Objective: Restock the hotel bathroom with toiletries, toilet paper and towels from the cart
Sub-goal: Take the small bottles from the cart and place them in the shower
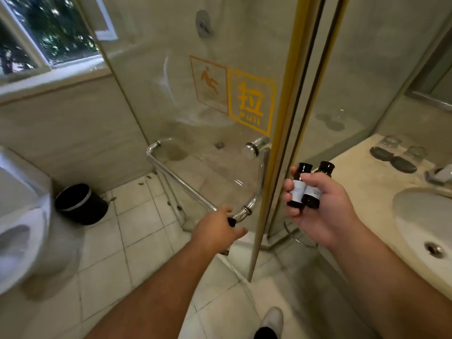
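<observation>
**Bottles in hand, shower door next**

The right hand [322,209] curls round two dark toiletry bottles [310,196], held upright just beside the vanity counter [354,172]. The left hand [217,227] is at the lower end of the chrome door handle [253,203]. Its fingers curl about something dark, and I cannot tell whether they grip the bar. The step looks like opening the glass shower door [208,106], marked pull. That calls for a firm hold and an outward swing.
</observation>
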